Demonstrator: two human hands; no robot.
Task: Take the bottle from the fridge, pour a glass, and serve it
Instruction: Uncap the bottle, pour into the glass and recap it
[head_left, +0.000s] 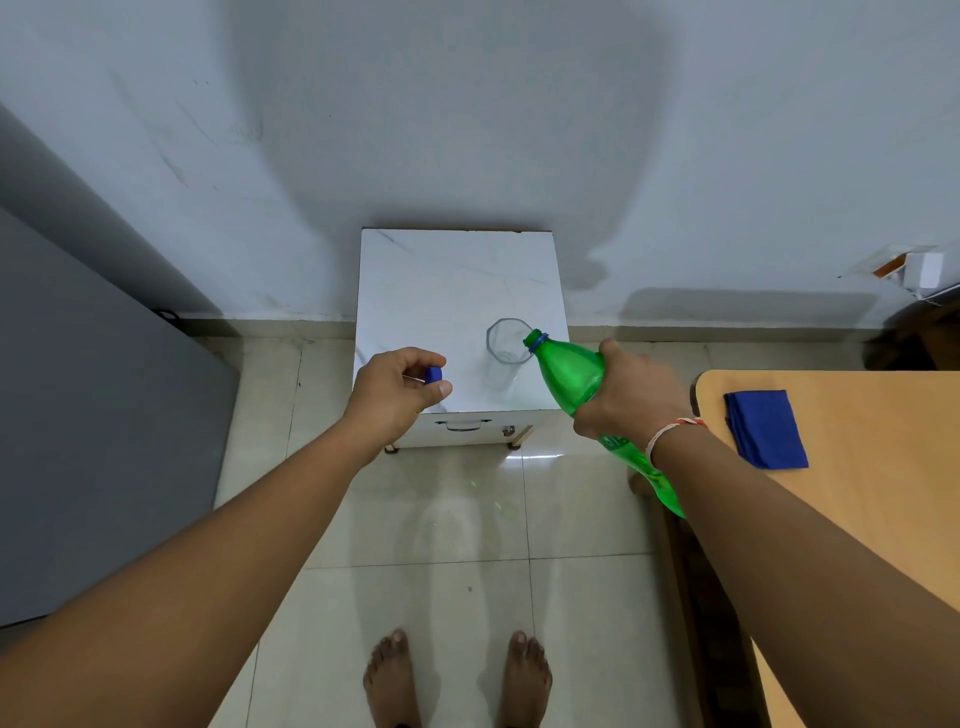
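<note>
Over the white marble-topped cabinet (457, 280) against the far wall, right hand (631, 392) wrapped firmly round the green bottle (571, 371), fingers curled about its upper body, bottle tilted, open neck just at the near-right rim of the clear glass (506, 345). Standing upright on the cabinet top, that glass, looking empty. Left of the glass, left hand (397, 387) curled, pinching the blue cap (434, 374) between thumb and fingertips. Off to the right, a blue cloth (766, 428) lying folded on the wooden table (857, 499). Grey fridge (93, 415) along the left edge. Bare feet (457, 675) on pale floor tiles, nearest of all.
</note>
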